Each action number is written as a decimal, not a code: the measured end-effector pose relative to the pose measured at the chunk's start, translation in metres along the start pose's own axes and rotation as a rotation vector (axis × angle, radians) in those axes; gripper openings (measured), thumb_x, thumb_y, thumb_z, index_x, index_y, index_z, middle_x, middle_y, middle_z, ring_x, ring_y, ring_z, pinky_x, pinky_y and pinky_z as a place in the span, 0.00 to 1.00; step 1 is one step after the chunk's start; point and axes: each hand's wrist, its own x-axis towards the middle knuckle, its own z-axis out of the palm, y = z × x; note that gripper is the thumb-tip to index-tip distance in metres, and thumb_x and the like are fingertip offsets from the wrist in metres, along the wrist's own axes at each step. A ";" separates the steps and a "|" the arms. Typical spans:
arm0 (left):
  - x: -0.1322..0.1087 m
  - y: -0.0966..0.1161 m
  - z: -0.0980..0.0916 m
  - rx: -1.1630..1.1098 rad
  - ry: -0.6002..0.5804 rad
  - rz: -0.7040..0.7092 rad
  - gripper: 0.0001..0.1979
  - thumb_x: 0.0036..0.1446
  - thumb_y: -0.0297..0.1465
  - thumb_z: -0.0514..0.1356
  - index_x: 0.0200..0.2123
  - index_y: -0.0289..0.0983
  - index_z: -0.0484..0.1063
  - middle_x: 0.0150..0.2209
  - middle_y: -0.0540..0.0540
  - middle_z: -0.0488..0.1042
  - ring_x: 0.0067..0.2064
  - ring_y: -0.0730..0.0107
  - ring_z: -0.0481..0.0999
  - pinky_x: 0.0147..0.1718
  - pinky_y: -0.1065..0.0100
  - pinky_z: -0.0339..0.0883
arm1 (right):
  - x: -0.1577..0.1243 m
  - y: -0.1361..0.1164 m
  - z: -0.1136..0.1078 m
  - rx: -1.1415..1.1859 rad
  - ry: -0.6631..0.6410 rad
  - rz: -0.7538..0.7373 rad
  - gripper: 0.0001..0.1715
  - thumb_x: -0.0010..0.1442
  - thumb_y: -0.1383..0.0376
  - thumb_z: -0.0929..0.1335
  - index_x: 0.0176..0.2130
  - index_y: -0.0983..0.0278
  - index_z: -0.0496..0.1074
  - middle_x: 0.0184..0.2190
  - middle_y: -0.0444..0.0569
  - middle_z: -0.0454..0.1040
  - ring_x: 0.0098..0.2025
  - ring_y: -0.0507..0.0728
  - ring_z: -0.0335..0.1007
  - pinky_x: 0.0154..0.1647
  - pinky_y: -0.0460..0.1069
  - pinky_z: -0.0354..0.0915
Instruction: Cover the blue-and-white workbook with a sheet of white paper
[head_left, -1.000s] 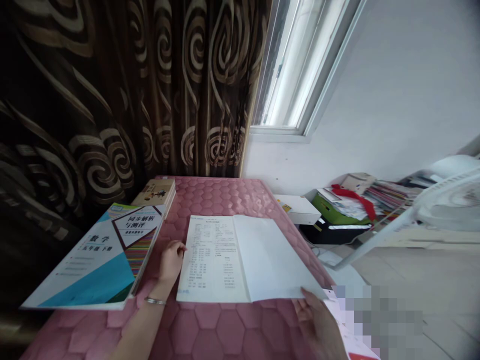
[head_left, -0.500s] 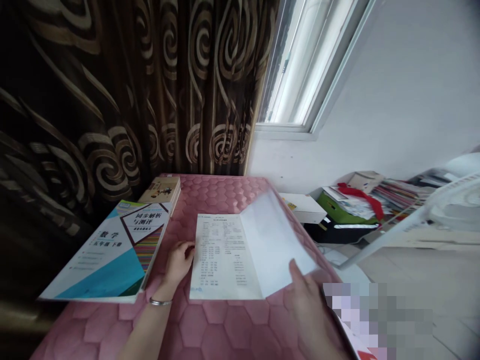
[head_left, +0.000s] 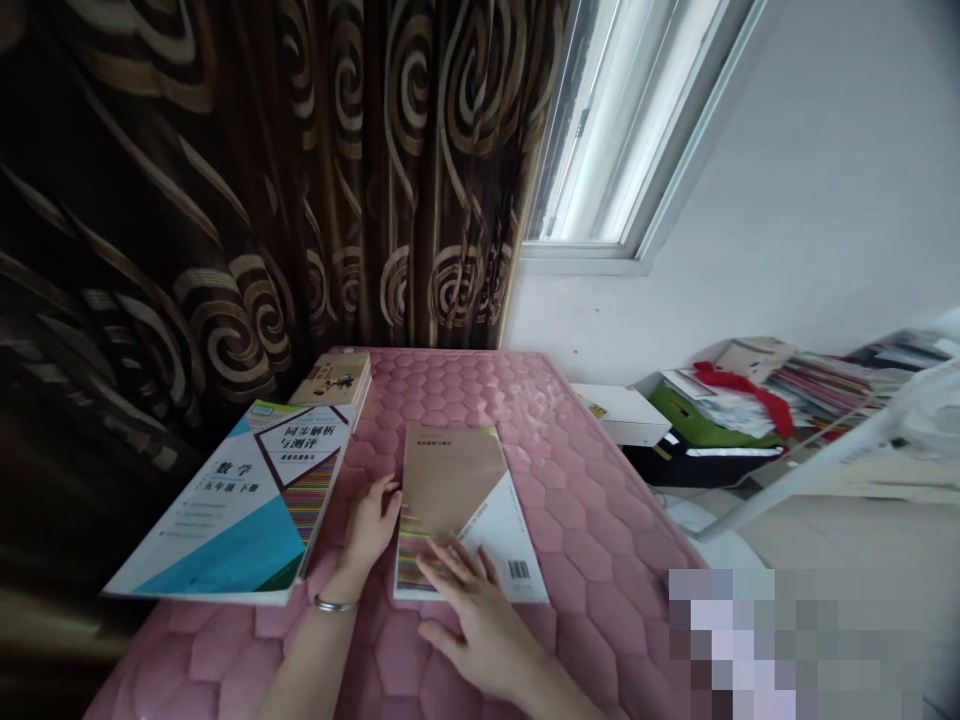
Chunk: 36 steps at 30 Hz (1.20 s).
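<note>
A thin book (head_left: 459,500) lies closed, back cover up, on the pink quilted table (head_left: 570,500); its cover is brown and white with a barcode and coloured stripes. My right hand (head_left: 476,625) rests flat on the near part of the cover, fingers spread. My left hand (head_left: 371,525), with a bracelet at the wrist, touches the book's left edge, fingers loosely curved. To the left, a larger blue and white textbook (head_left: 240,505) sits on top of another book (head_left: 334,380).
A dark curtain with swirl patterns (head_left: 225,200) hangs behind the table, beside a window (head_left: 615,130). On the floor at the right are a white box (head_left: 622,415), a green box with stacked papers (head_left: 720,400) and a white frame (head_left: 825,455).
The book lay open with its right page flat; my right hand lifted that page, swung it over to the left and shut the book. It is pressing on the back cover.
</note>
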 end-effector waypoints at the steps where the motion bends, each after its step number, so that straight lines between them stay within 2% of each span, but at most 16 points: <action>1: 0.000 0.000 0.000 0.027 0.002 0.032 0.18 0.60 0.34 0.53 0.51 0.36 0.69 0.47 0.42 0.77 0.49 0.64 0.75 0.53 0.59 0.66 | -0.002 0.005 -0.008 0.000 0.006 0.012 0.34 0.62 0.52 0.63 0.65 0.50 0.54 0.67 0.47 0.51 0.68 0.66 0.42 0.65 0.68 0.43; 4: -0.001 0.006 0.002 0.141 -0.011 0.091 0.16 0.58 0.33 0.55 0.49 0.35 0.71 0.47 0.41 0.76 0.50 0.63 0.74 0.53 0.58 0.65 | -0.003 0.026 -0.022 -0.086 0.128 0.169 0.28 0.67 0.55 0.56 0.64 0.53 0.58 0.67 0.48 0.52 0.68 0.63 0.43 0.65 0.65 0.47; 7: -0.008 0.020 0.005 0.317 -0.033 0.076 0.15 0.58 0.30 0.55 0.47 0.34 0.71 0.46 0.40 0.75 0.50 0.60 0.73 0.51 0.56 0.66 | -0.003 0.048 -0.018 -0.216 0.189 0.296 0.29 0.66 0.53 0.57 0.64 0.56 0.59 0.68 0.48 0.49 0.69 0.66 0.40 0.65 0.67 0.47; 10: -0.027 0.035 0.007 0.535 -0.004 0.021 0.15 0.60 0.29 0.54 0.49 0.33 0.71 0.47 0.37 0.73 0.49 0.57 0.73 0.46 0.57 0.69 | -0.005 0.059 -0.002 -0.279 0.175 0.274 0.32 0.65 0.51 0.57 0.65 0.56 0.55 0.69 0.47 0.46 0.69 0.67 0.36 0.65 0.68 0.43; 13: -0.052 0.044 0.007 0.712 0.000 -0.029 0.16 0.62 0.29 0.51 0.52 0.33 0.69 0.48 0.34 0.70 0.43 0.59 0.75 0.37 0.61 0.71 | -0.008 0.065 0.007 -0.256 0.209 0.248 0.33 0.64 0.51 0.58 0.65 0.56 0.55 0.69 0.47 0.45 0.69 0.66 0.37 0.66 0.67 0.43; 16: -0.074 0.044 0.007 0.727 -0.047 -0.021 0.16 0.63 0.27 0.48 0.51 0.31 0.68 0.45 0.35 0.72 0.36 0.64 0.77 0.31 0.66 0.71 | -0.003 0.076 0.002 -0.172 0.338 0.327 0.31 0.62 0.54 0.60 0.61 0.62 0.63 0.66 0.55 0.53 0.66 0.66 0.49 0.63 0.62 0.52; 19: -0.086 0.043 0.010 0.661 -0.047 -0.075 0.15 0.64 0.28 0.48 0.47 0.28 0.69 0.39 0.36 0.74 0.35 0.63 0.77 0.30 0.68 0.70 | 0.009 0.093 -0.017 -0.011 0.457 0.491 0.28 0.62 0.58 0.58 0.57 0.66 0.66 0.54 0.59 0.70 0.56 0.63 0.67 0.55 0.55 0.63; 21: -0.085 0.043 0.014 0.630 -0.038 -0.114 0.14 0.63 0.30 0.49 0.44 0.26 0.69 0.38 0.33 0.75 0.38 0.60 0.78 0.33 0.65 0.71 | 0.020 0.102 -0.031 0.105 0.440 0.597 0.28 0.63 0.59 0.57 0.57 0.67 0.64 0.46 0.58 0.76 0.49 0.61 0.73 0.48 0.52 0.66; 24: -0.073 0.047 0.017 0.495 -0.063 -0.163 0.12 0.61 0.30 0.52 0.42 0.27 0.69 0.38 0.32 0.76 0.39 0.56 0.78 0.37 0.62 0.72 | 0.033 0.110 -0.045 0.179 0.354 0.701 0.26 0.64 0.60 0.57 0.57 0.68 0.63 0.43 0.58 0.77 0.46 0.60 0.75 0.44 0.50 0.66; 26: -0.060 0.053 0.016 0.310 -0.064 -0.182 0.11 0.60 0.27 0.52 0.45 0.29 0.67 0.39 0.34 0.77 0.40 0.59 0.79 0.38 0.63 0.72 | 0.038 0.110 -0.048 0.214 0.355 0.697 0.24 0.65 0.61 0.57 0.56 0.66 0.64 0.44 0.56 0.77 0.46 0.59 0.75 0.45 0.50 0.66; 29: -0.043 0.062 0.008 0.122 -0.028 -0.170 0.14 0.61 0.28 0.51 0.50 0.32 0.63 0.43 0.37 0.77 0.42 0.63 0.79 0.38 0.67 0.71 | 0.036 0.107 -0.045 0.270 0.445 0.646 0.25 0.66 0.61 0.55 0.59 0.62 0.61 0.45 0.52 0.77 0.44 0.57 0.75 0.43 0.49 0.67; 31: -0.040 0.066 0.003 0.233 -0.039 -0.196 0.16 0.63 0.31 0.49 0.53 0.31 0.62 0.41 0.36 0.78 0.39 0.61 0.80 0.36 0.65 0.72 | 0.031 0.104 -0.041 0.178 0.429 0.624 0.25 0.66 0.62 0.54 0.60 0.62 0.61 0.45 0.53 0.77 0.45 0.57 0.74 0.43 0.49 0.66; 33: -0.045 0.069 0.000 0.490 -0.066 -0.208 0.20 0.64 0.34 0.47 0.53 0.28 0.65 0.38 0.33 0.77 0.37 0.55 0.79 0.35 0.59 0.72 | 0.026 0.100 -0.037 -0.026 0.362 0.610 0.25 0.67 0.62 0.54 0.59 0.62 0.63 0.45 0.55 0.76 0.46 0.59 0.74 0.43 0.49 0.66; 36: -0.059 0.074 0.003 0.789 -0.035 -0.089 0.22 0.65 0.32 0.43 0.52 0.29 0.69 0.44 0.28 0.75 0.43 0.49 0.77 0.40 0.51 0.70 | 0.021 0.097 -0.032 -0.277 0.323 0.605 0.26 0.67 0.59 0.54 0.60 0.59 0.64 0.49 0.57 0.71 0.41 0.59 0.74 0.37 0.49 0.66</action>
